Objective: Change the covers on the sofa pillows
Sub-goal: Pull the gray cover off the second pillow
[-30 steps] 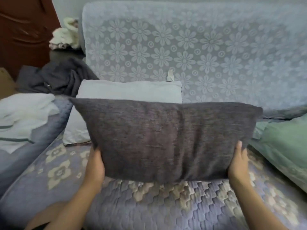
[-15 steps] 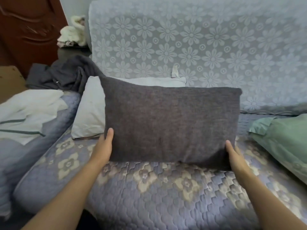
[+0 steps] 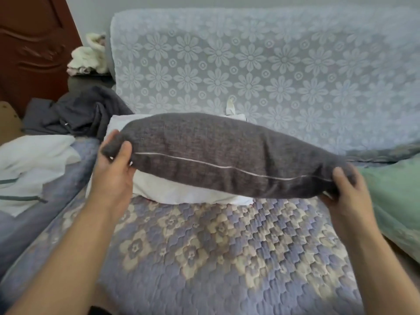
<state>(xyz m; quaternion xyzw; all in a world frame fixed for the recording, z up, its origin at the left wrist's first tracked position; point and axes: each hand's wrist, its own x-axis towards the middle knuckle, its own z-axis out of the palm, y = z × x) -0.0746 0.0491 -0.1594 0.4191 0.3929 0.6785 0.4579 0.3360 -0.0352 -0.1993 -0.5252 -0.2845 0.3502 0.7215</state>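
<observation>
A dark grey covered pillow (image 3: 218,151) is held flat above the sofa seat, its edge with a pale zipper line facing me. My left hand (image 3: 114,164) grips its left corner, thumb on top. My right hand (image 3: 350,192) grips the right corner. Under and behind it a bare white pillow (image 3: 181,193) leans against the sofa back. A loose dark grey cover (image 3: 75,112) lies crumpled on the left armrest.
The sofa seat (image 3: 216,251) has a purple quilted floral pad, the sofa back (image 3: 261,64) a pale lace throw. A green pillow (image 3: 395,196) lies at right. White cloth (image 3: 31,160) sits on the left arm. A brown door (image 3: 29,46) stands behind.
The grey pillow was upright, facing me; now it is tipped flat with the zipper edge toward me. Both hands shifted from its lower sides to its end corners.
</observation>
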